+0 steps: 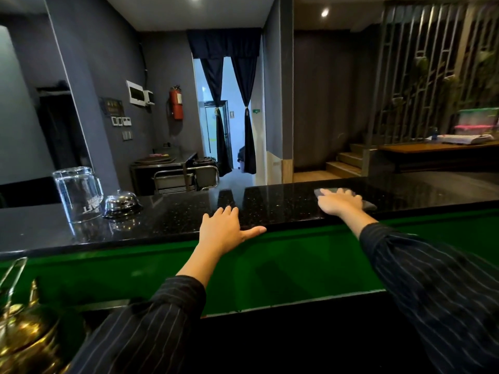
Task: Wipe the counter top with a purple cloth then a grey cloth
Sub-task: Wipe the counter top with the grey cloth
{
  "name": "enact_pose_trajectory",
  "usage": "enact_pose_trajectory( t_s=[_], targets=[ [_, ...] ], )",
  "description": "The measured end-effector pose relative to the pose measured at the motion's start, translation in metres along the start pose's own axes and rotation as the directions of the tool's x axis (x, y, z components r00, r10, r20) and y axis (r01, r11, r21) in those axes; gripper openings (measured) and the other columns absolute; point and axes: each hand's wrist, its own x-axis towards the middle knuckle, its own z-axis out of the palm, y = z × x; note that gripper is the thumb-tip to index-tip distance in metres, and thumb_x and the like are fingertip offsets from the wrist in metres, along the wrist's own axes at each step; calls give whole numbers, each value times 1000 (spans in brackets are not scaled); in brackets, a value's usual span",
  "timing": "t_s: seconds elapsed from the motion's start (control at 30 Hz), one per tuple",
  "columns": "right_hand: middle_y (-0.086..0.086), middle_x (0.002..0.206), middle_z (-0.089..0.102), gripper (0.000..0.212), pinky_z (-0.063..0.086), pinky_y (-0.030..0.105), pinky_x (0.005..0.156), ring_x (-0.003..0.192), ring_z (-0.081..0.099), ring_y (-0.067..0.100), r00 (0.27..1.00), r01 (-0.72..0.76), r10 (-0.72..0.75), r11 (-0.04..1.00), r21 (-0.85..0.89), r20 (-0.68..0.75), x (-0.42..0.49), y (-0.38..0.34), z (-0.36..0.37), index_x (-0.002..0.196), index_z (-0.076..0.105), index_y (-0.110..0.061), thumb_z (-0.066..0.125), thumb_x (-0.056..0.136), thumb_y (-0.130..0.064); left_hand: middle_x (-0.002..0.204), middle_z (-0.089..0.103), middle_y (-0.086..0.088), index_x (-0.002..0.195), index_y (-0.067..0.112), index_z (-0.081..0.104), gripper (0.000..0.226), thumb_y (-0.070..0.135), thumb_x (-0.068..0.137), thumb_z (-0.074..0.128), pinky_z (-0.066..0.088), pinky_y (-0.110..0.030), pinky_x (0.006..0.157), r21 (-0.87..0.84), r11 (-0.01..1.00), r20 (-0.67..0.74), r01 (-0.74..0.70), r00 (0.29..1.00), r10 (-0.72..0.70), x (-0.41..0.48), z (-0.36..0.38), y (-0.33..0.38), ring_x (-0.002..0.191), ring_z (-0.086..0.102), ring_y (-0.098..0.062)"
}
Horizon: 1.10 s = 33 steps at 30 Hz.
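Note:
The black speckled counter top (270, 206) runs across the view. My right hand (339, 202) lies flat on a grey cloth (324, 191), pressing it onto the counter at the right; most of the cloth is hidden under the hand, with edges showing beyond the fingers and at the right. My left hand (222, 229) rests palm down at the counter's near edge, fingers spread, thumb along the rim, holding nothing. No purple cloth is visible.
An upturned glass jug (78, 194) and a chrome call bell (121, 202) stand on the counter's left part. Below the counter is a green panel (270, 265). A brass kettle (24, 333) sits at the lower left.

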Motion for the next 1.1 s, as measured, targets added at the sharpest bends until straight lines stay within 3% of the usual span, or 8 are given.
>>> enact_pose_trajectory(
  t_s=[0.13, 0.27, 0.37, 0.47, 0.63, 0.9, 1.0, 1.1],
  targets=[
    [30, 157, 13, 61, 12, 58, 114, 143, 11, 50, 996, -92, 93, 994, -50, 6, -21, -52, 0, 152, 24, -28, 35, 95, -48, 148, 40, -5, 143, 13, 35, 122, 95, 56, 7, 31, -56, 107, 30, 1000, -11, -2, 1000, 3, 2, 0, 1, 137, 36, -25],
    [29, 156, 18, 56, 12, 64, 113, 143, 14, 50, 967, 255, -255, 967, -30, -14, -52, -124, 19, 149, 32, -28, 28, 96, -47, 144, 45, -3, 139, 15, 40, 110, 92, 63, 19, 34, -55, 105, 19, 1000, 5, 8, 1000, -8, 1, -3, 3, 134, 40, -23],
    [18, 161, 18, 54, 12, 61, 114, 147, 14, 40, 859, 510, -510, 860, 14, 34, -71, -143, 23, 152, 23, -36, 21, 99, -46, 139, 51, -3, 138, 21, 42, 97, 88, 67, 35, 39, -51, 103, -13, 999, 71, -42, 997, 42, -2, -15, 1, 127, 48, -24],
    [5, 161, 23, 52, 18, 58, 116, 147, 23, 31, 757, 637, -643, 766, 83, 116, -54, -111, 10, 150, 22, -45, 26, 98, -46, 130, 59, -2, 130, 28, 50, 99, 94, 58, 34, 46, -43, 96, -6, 995, 92, -98, 991, 98, -4, -35, -27, 119, 55, -24],
    [-2, 164, 15, 54, 7, 54, 120, 150, 13, 28, 893, 426, -436, 899, 102, 113, 11, -32, -2, 149, 22, -49, 22, 96, -60, 157, 25, 8, 146, 46, 18, 102, 95, 57, 16, 21, -51, 114, 27, 998, 149, -62, 987, 58, -25, -25, -81, 144, 24, -16],
    [9, 164, 10, 62, 7, 53, 118, 150, 9, 34, 978, 177, -183, 982, 63, 102, 80, -51, 3, 154, 14, -37, 15, 97, -61, 157, 23, 13, 145, 50, 14, 98, 94, 58, 10, 30, -42, 115, 76, 995, 35, -61, 998, 59, -19, -11, -84, 144, 25, -12],
    [9, 162, 16, 73, 13, 65, 114, 147, 15, 41, 964, 212, -218, 976, 53, 153, 101, -106, 8, 150, 20, -42, 22, 84, -72, 156, 24, 14, 145, 51, 15, 95, 93, 60, 13, 32, -39, 112, 88, 993, 4, -73, 997, 73, -18, -10, -84, 143, 26, -11],
    [3, 164, 12, 97, 13, 69, 111, 148, 16, 38, 893, 388, -389, 920, 53, 225, 166, -201, 45, 150, 17, -44, 20, 62, -84, 155, 26, 14, 144, 51, 18, 90, 92, 64, 22, 32, -38, 112, 69, 995, -9, -67, 998, 68, -16, -9, -84, 143, 27, -11]
  ],
)
